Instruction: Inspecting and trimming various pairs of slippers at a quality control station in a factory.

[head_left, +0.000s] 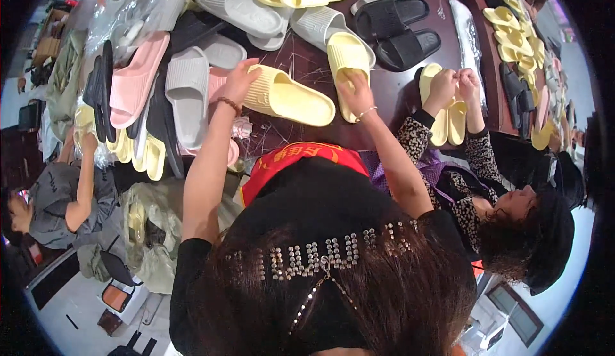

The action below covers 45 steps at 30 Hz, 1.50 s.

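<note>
My left hand [238, 84], with a dark beaded bracelet at the wrist, grips the toe end of a yellow slide sandal [298, 103]. That sandal lies at an angle, its heel toward the right. Another yellow slide sandal [349, 50] points away from me under my right hand [354, 92]. The fingers of that hand are bent over its footbed, behind the strap, and partly hidden. Just left of my left hand rests a grey slide sandal [188, 93]. Beyond the right-hand sandal lies a grey slide [315, 24], partly covered by it.
Pink slides [138, 84], black slides [408, 50] and more grey ones crowd the dark table [291, 61], with loose thin clear strips. A co-worker [493, 196] at right has both hands by yellow slides [442, 122]. Another person [70, 193] works at left beside clear plastic bags.
</note>
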Available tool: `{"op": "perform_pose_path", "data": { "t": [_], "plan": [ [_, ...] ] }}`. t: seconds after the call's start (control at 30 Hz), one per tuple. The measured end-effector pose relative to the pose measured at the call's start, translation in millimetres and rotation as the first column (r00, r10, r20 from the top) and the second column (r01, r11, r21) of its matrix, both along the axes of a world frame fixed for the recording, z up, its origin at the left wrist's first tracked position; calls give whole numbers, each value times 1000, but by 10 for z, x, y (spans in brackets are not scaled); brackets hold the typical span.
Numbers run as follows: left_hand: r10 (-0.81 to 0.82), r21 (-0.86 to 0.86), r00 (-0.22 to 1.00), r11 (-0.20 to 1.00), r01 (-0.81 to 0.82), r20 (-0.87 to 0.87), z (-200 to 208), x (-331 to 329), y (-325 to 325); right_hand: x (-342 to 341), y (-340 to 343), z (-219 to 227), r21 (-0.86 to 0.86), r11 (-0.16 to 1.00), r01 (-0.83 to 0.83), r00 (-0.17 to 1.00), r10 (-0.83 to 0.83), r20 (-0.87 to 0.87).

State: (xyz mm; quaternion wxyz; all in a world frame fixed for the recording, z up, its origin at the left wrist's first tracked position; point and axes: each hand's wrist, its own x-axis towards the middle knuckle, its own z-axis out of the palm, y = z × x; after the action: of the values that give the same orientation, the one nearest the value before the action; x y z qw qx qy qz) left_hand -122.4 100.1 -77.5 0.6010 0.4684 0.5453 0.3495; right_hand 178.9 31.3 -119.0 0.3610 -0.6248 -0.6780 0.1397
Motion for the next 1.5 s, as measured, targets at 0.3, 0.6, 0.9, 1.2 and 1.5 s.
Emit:
{"op": "perform_pose_path", "data": {
  "t": [0.3, 0.6, 0.9, 1.2, 1.5],
  "plan": [
    [39, 408, 935, 905, 117, -353, -100, 1039, 156, -103, 413, 1, -556, 791, -256, 915, 12, -404],
    [-168, 275, 938, 927, 254, -303, -233, 1124, 406, -2, 89, 193, -578, 735, -355, 915, 148, -375],
    [-139, 499, 803, 719, 484, -579, 239, 1189, 167, -511, 172, 24, -163, 977, 139, 981, -113, 157],
    [158, 535, 980, 822, -197, 117, 1258, 933, -396, -26, 188, 981, 4, 984, -179, -307, -52, -950],
    [-30, 661, 963, 722, 205, -267, 1309, 1096, -1064, -216, 154, 1174, -49, 976, -213, -292, -111, -950]
  ]
}}
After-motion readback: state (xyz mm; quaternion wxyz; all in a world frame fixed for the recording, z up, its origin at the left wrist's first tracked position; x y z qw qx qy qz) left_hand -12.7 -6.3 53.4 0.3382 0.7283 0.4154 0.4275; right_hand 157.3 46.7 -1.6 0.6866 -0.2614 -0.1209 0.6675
